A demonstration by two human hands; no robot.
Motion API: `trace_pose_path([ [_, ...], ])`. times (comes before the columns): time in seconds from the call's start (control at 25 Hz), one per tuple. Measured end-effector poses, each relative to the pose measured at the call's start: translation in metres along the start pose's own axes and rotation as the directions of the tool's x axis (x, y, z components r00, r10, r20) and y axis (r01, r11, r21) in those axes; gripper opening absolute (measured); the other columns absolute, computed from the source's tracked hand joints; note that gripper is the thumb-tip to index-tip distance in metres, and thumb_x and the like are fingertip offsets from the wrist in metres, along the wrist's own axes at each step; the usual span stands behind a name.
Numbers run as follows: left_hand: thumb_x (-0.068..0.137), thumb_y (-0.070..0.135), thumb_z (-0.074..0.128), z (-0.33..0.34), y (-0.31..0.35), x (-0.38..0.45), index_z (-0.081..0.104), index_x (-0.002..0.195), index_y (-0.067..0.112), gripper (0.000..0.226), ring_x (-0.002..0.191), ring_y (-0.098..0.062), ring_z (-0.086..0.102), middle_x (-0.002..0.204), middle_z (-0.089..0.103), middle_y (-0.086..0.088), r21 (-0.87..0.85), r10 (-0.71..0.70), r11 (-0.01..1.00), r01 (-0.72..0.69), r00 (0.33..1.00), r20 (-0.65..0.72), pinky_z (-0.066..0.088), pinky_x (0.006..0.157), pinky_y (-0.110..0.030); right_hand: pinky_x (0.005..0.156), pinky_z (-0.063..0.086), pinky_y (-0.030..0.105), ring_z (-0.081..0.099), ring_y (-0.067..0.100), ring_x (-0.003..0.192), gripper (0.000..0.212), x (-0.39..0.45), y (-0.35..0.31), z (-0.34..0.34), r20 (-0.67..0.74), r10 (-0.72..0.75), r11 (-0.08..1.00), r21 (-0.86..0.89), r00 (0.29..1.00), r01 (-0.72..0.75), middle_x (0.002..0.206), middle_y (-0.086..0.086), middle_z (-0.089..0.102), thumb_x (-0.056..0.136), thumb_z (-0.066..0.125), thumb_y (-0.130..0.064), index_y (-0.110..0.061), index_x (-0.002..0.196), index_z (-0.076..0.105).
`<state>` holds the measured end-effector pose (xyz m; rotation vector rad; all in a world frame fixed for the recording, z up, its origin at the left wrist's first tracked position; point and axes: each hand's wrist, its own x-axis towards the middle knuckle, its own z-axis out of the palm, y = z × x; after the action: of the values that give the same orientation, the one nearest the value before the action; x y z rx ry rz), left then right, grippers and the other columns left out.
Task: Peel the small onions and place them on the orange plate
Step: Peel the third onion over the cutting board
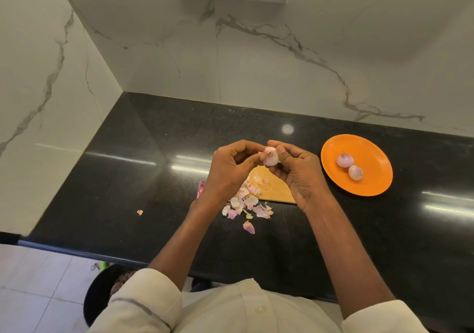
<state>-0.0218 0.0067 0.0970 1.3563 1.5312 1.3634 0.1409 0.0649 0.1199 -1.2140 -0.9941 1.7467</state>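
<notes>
Onion held above the counter, two more on the plate

Onion (270, 156) sits pinched between left hand (230, 168) and right hand (298, 172), fingers curled round it, above a cutting board (275, 187) mostly hidden by the hands. Peels (245, 204) litter the black counter (128, 178). Two onions (349, 166) lie on the orange plate (369, 158), well inside the counter's front edge.

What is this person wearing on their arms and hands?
Both hands, left hand and right hand, are bare: no gloves, rings, watch or bracelets show. The forearms are bare too. The left sleeve and right sleeve of a cream shirt are pushed up towards the elbows; white buttons run down its front.
</notes>
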Motion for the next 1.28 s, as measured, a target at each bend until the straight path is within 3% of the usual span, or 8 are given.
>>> trace_pose_path([
  [0.12,0.092,0.014,0.084,-0.004,0.0,0.002,0.078,0.111,0.004,0.022,0.097,-0.027,0.079,0.102,0.08,-0.01,-0.053,-0.023,0.998,0.024,1.0,0.011,0.066,0.089,-0.043,0.077,0.062,0.029,0.074,0.024,0.103,0.02,0.0,0.0,-0.001,0.03,0.041,0.999,0.007,0.999,-0.041,0.116,0.009,0.077,0.103,0.062,-0.014,-0.014,0.108,0.081],
  [0.24,0.09,0.012,0.085,-0.009,0.003,0.007,0.081,0.106,0.001,0.019,0.094,-0.025,0.078,0.099,0.079,-0.011,-0.068,-0.026,0.997,0.029,0.998,0.052,0.066,0.086,-0.038,0.074,0.061,0.028,0.074,0.024,0.103,0.019,0.0,0.001,-0.004,0.035,0.073,0.997,0.012,0.997,-0.073,0.115,0.009,0.078,0.103,0.062,-0.012,-0.011,0.111,0.08],
  [0.52,0.092,0.013,0.083,0.005,0.012,0.006,0.072,0.093,0.007,0.013,0.078,-0.019,0.07,0.088,0.071,-0.004,0.201,0.08,0.977,-0.073,0.996,-0.026,0.063,0.07,-0.028,0.079,0.063,0.031,0.077,0.021,0.101,0.02,-0.003,0.0,0.001,0.028,0.033,0.999,-0.008,0.999,-0.033,0.111,0.006,0.08,0.102,0.063,-0.011,-0.011,0.112,0.08],
  [0.64,0.091,0.009,0.081,0.01,0.014,0.005,0.069,0.091,0.007,0.013,0.073,-0.014,0.064,0.085,0.068,-0.002,0.256,0.061,0.966,-0.037,0.994,-0.086,0.056,0.065,-0.019,0.079,0.064,0.032,0.076,0.022,0.103,0.02,-0.005,0.003,0.003,0.012,0.022,1.0,-0.021,1.0,-0.021,0.108,0.004,0.08,0.102,0.063,-0.011,-0.014,0.108,0.081],
  [0.76,0.094,0.013,0.081,0.008,0.013,0.0,0.07,0.096,0.007,0.013,0.075,-0.016,0.069,0.087,0.071,-0.004,0.193,0.03,0.981,-0.014,0.996,-0.08,0.06,0.07,-0.023,0.078,0.063,0.03,0.076,0.022,0.104,0.019,-0.008,0.002,0.002,0.01,0.024,1.0,-0.01,1.0,-0.023,0.111,0.004,0.08,0.102,0.063,-0.011,-0.014,0.108,0.081],
  [0.96,0.096,0.019,0.082,0.002,0.013,-0.006,0.075,0.116,0.007,0.024,0.095,-0.018,0.078,0.104,0.078,-0.004,0.089,0.044,0.995,-0.047,0.998,0.04,0.066,0.088,-0.033,0.078,0.062,0.03,0.073,0.025,0.109,0.019,-0.009,0.0,-0.006,-0.005,0.034,0.999,0.038,0.999,-0.034,0.116,0.009,0.078,0.102,0.063,-0.013,-0.012,0.11,0.08],
  [1.12,0.097,0.014,0.079,0.001,0.013,-0.003,0.076,0.111,0.007,0.016,0.096,-0.018,0.078,0.103,0.08,-0.004,0.081,-0.004,0.997,0.003,1.0,0.011,0.066,0.09,-0.04,0.081,0.063,0.037,0.074,0.028,0.11,0.018,-0.011,0.0,-0.003,0.009,0.063,0.997,0.045,0.998,-0.063,0.119,0.01,0.076,0.102,0.063,-0.013,-0.013,0.108,0.08],
  [1.28,0.099,0.009,0.075,-0.002,0.012,-0.006,0.076,0.113,0.008,0.015,0.097,-0.021,0.078,0.104,0.079,-0.003,0.075,-0.015,0.997,0.014,1.0,0.011,0.066,0.089,-0.036,0.082,0.064,0.038,0.075,0.029,0.11,0.017,-0.012,0.001,-0.002,0.0,0.056,0.995,0.087,0.998,-0.055,0.118,0.01,0.077,0.101,0.064,-0.014,-0.011,0.108,0.08],
])
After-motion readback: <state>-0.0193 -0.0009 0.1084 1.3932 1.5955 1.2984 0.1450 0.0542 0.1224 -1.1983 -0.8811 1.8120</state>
